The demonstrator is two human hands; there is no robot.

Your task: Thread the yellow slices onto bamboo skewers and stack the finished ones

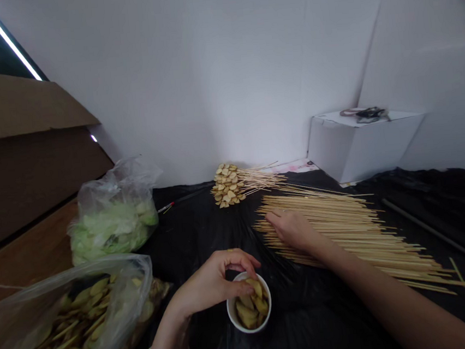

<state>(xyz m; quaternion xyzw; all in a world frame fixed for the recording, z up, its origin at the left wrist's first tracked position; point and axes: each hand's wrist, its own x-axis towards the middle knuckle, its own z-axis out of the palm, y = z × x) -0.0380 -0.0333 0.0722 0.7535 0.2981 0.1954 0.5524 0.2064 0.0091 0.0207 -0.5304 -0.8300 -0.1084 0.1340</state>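
My left hand (221,277), with a beaded bracelet at the wrist, reaches into a small white bowl (235,319). Its thumb and fingers close on the yellowish potato slices (248,311) inside. Farther right, my right hand (290,228) rests over the left ends of a broad layer of thin wooden skewers (344,224). Its fingers are pinched together at the skewers, and the fingertips are partly hidden. Beyond both hands lies a pile of skewered slices (227,185), the bare sticks pointing right.
An open plastic bag of slices (72,327) stands at the lower left, before a clear bag of pale green pieces (114,227). Black sheeting (191,222) covers the table. A white box (336,145) stands back right; a cardboard box (29,161) is at left. A red-tipped tool (165,207) lies behind.
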